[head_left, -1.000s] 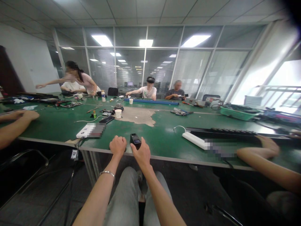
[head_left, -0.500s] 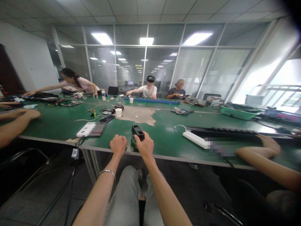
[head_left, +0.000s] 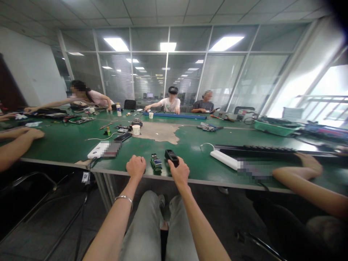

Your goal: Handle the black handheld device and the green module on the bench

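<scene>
- Black casing [head_left: 172, 156] sits at twelve to one o'clock from the wearer, gripped by the right hand [head_left: 180, 171] above the near part of the green counter [head_left: 195, 165]; whether its underside touches the surface, I cannot tell.
- Circuit board [head_left: 156, 163] rests on the counter at the casing's nine o'clock, just beside it.
- Left hand [head_left: 135, 166], curled into a fist, rests by the near edge at the board's nine o'clock.
- Paper cup [head_left: 136, 130] stands toward the board's eleven o'clock.
- White power strip [head_left: 225, 160] lies well apart, at three o'clock.
</scene>
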A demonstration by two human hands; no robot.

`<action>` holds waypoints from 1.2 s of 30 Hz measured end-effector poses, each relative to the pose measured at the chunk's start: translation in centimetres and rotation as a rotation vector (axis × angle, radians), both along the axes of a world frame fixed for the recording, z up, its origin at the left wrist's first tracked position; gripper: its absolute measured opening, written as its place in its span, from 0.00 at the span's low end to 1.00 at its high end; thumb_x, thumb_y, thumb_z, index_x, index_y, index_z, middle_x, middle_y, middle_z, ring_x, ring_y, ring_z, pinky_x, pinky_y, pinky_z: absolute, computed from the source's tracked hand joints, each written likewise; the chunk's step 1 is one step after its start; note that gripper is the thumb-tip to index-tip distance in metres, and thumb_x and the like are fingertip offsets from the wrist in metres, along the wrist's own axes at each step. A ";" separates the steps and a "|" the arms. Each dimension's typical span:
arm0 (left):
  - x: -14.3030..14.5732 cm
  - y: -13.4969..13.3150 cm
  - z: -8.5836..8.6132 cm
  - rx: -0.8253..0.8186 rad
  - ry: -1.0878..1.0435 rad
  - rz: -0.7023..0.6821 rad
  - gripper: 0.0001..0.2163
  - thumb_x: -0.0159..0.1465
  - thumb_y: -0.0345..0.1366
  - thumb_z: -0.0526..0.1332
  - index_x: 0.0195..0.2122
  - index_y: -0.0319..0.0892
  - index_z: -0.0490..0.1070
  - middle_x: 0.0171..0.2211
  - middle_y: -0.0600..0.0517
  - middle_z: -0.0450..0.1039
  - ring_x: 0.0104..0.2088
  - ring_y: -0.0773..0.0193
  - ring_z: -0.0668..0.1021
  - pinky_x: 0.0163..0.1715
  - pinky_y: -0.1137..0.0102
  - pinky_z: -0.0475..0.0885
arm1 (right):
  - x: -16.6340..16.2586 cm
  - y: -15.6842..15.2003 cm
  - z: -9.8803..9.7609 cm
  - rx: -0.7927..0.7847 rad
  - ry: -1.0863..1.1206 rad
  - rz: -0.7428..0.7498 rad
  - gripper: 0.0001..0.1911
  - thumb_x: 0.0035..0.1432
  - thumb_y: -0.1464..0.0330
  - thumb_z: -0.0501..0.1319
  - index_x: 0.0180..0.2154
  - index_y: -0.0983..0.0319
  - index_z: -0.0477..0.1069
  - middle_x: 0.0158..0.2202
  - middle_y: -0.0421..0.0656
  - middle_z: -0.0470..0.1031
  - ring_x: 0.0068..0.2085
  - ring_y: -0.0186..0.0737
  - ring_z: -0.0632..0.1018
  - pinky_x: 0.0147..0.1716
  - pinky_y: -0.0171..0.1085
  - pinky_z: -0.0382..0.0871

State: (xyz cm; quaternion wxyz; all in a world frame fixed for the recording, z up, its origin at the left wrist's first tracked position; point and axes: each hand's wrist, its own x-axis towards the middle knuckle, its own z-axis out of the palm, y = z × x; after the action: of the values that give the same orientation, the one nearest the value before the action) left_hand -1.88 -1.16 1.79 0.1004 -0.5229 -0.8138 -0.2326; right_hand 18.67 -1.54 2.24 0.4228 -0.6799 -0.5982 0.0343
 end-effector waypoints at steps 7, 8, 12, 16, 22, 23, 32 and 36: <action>-0.1 0.0 -0.2 0.017 0.004 0.005 0.22 0.67 0.45 0.47 0.39 0.42 0.80 0.39 0.44 0.72 0.37 0.59 0.75 0.37 0.68 0.64 | 0.1 0.0 -1.3 -0.083 -0.113 -0.023 0.28 0.59 0.53 0.58 0.54 0.63 0.66 0.39 0.51 0.77 0.42 0.50 0.77 0.40 0.39 0.62; -0.1 0.0 -0.2 0.019 0.006 0.006 0.22 0.67 0.45 0.47 0.39 0.42 0.80 0.39 0.44 0.72 0.37 0.59 0.75 0.37 0.68 0.64 | 0.1 0.0 -1.4 -0.089 -0.121 -0.022 0.28 0.59 0.53 0.58 0.55 0.64 0.66 0.39 0.51 0.77 0.42 0.50 0.77 0.41 0.39 0.62; 0.0 0.0 -0.1 0.013 0.000 0.002 0.22 0.67 0.45 0.47 0.39 0.42 0.80 0.39 0.43 0.72 0.38 0.59 0.75 0.38 0.68 0.64 | 0.3 -0.1 -1.7 -0.084 -0.128 0.002 0.29 0.58 0.54 0.59 0.55 0.66 0.66 0.41 0.53 0.77 0.43 0.50 0.77 0.42 0.39 0.62; -0.1 0.0 -0.1 0.008 -0.004 0.006 0.22 0.67 0.45 0.47 0.39 0.42 0.80 0.39 0.43 0.72 0.37 0.59 0.75 0.37 0.68 0.64 | 0.6 -0.3 -2.0 -0.028 -0.125 0.029 0.30 0.57 0.54 0.60 0.55 0.67 0.66 0.41 0.53 0.77 0.44 0.51 0.76 0.43 0.40 0.63; -0.1 0.2 -0.3 0.017 0.015 -0.001 0.22 0.67 0.46 0.46 0.39 0.42 0.80 0.39 0.43 0.72 0.37 0.59 0.75 0.37 0.68 0.63 | 0.6 -0.1 -1.6 -0.012 -0.058 0.008 0.36 0.55 0.49 0.60 0.56 0.69 0.65 0.44 0.56 0.76 0.46 0.52 0.76 0.45 0.41 0.64; -0.1 0.2 -0.4 0.018 0.019 -0.002 0.22 0.67 0.46 0.46 0.39 0.43 0.80 0.39 0.44 0.72 0.37 0.59 0.75 0.37 0.68 0.63 | 0.5 -0.1 -1.5 -0.027 -0.049 -0.002 0.37 0.54 0.48 0.60 0.56 0.68 0.65 0.43 0.56 0.76 0.46 0.53 0.76 0.44 0.41 0.64; -0.2 0.1 -0.2 0.002 -0.002 -0.011 0.23 0.67 0.46 0.46 0.39 0.42 0.79 0.40 0.43 0.72 0.38 0.59 0.74 0.36 0.69 0.63 | 0.4 -0.3 -1.2 0.010 -0.007 0.012 0.24 0.56 0.54 0.60 0.49 0.62 0.72 0.40 0.50 0.78 0.41 0.49 0.76 0.40 0.39 0.64; -0.1 0.0 -0.1 -0.009 -0.015 -0.008 0.23 0.67 0.46 0.46 0.40 0.42 0.79 0.41 0.43 0.72 0.39 0.59 0.75 0.37 0.69 0.63 | -0.4 -0.6 0.2 0.067 0.103 0.054 0.24 0.56 0.53 0.59 0.49 0.62 0.72 0.40 0.48 0.78 0.41 0.46 0.76 0.40 0.37 0.64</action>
State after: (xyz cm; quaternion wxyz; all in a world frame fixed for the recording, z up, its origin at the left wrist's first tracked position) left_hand -1.98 -1.20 1.73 0.0911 -0.5249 -0.8135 -0.2332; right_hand 18.24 -2.19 2.48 0.4744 -0.6462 -0.5947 0.0606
